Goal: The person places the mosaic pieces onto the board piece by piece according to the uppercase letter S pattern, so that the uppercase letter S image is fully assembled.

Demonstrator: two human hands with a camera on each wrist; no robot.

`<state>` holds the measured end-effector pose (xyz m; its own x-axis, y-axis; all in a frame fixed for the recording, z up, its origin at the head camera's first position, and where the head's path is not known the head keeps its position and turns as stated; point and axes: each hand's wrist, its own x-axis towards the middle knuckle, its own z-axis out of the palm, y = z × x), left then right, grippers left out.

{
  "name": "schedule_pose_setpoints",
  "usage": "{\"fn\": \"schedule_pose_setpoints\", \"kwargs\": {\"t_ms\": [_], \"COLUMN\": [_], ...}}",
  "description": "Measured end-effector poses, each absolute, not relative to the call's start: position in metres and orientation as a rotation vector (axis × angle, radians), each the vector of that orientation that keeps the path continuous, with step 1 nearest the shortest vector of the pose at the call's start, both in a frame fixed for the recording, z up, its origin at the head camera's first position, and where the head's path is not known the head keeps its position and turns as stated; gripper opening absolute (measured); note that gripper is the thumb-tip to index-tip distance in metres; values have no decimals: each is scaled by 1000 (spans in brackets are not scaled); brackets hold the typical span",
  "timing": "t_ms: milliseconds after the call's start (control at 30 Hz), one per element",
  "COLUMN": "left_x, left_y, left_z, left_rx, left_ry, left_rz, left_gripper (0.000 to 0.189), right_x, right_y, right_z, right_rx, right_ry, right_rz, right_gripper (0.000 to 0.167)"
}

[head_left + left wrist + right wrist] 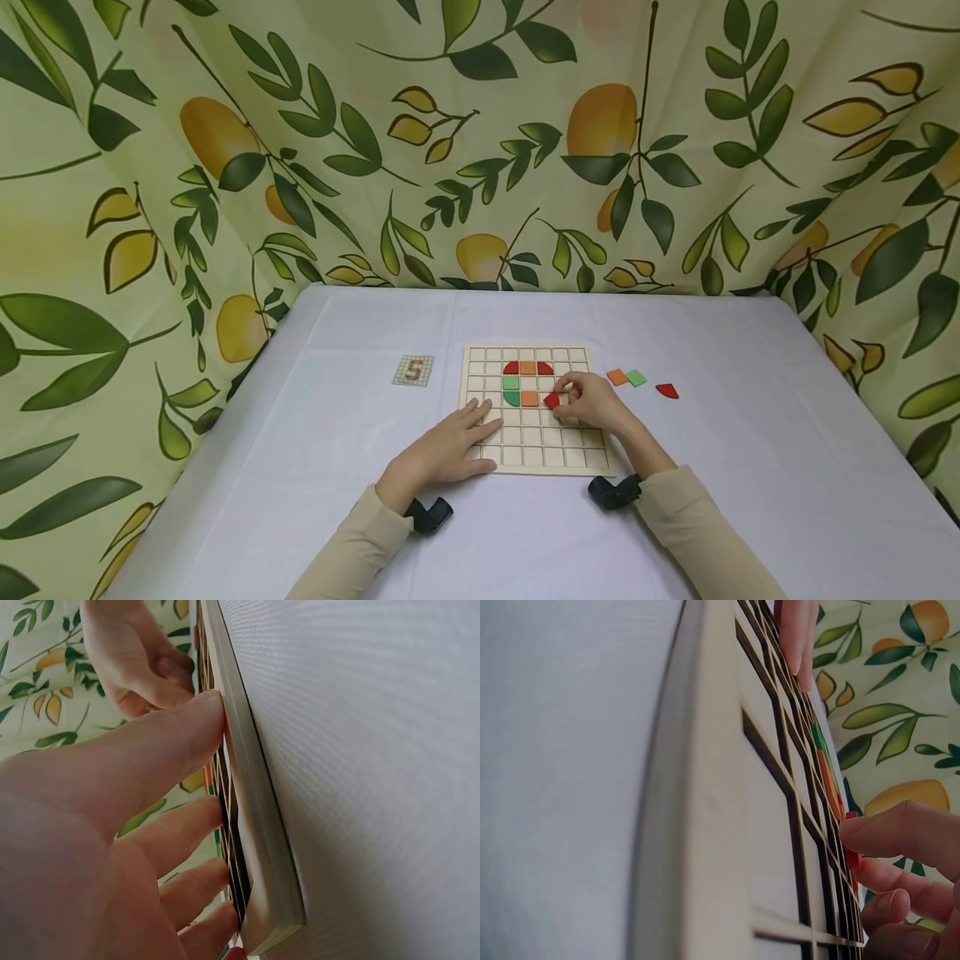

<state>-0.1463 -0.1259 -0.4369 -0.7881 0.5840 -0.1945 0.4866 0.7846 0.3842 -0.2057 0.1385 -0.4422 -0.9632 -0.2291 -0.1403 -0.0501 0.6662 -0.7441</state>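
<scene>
A pale wooden grid board (525, 457) lies on the white table. Several flat pieces sit in its cells: red quarter-round ones, two orange squares (528, 367), a green square (512, 382) and a green quarter-round piece (512, 398). My right hand (596, 402) pinches a red piece (552, 400) between thumb and fingers, beside the lower orange square. In the right wrist view that red piece (852, 851) is right at the grid. My left hand (446, 443) rests on the board's left edge with fingers spread; its thumb (202, 720) touches the rim in the left wrist view.
To the left of the board lies a small pattern card (413, 370) with an S-like shape on a grid. Right of it are a loose orange square (617, 377), a green square (636, 378) and a red quarter-round piece (667, 391). A leaf-patterned curtain (480, 167) hangs behind.
</scene>
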Motion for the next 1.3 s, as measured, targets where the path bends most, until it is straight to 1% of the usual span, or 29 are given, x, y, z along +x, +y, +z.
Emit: {"fn": "schedule_pose_setpoints", "kwargs": {"t_ms": [400, 900, 1300], "left_x": [-148, -145, -146], "left_y": [-125, -126, -126], "left_z": [-437, -436, -435], "left_rx": [822, 835, 826], "left_ry": [2684, 2684, 2675], "left_rz": [458, 468, 458], "left_gripper": [63, 62, 63], "right_x": [-210, -208, -208], "right_y": [135, 132, 132], "right_z": [-445, -445, -447], "right_rx": [-225, -192, -170], "right_ry": [2659, 2645, 2677], "right_rz": [-1152, -1175, -1191], "right_gripper": [27, 22, 14]}}
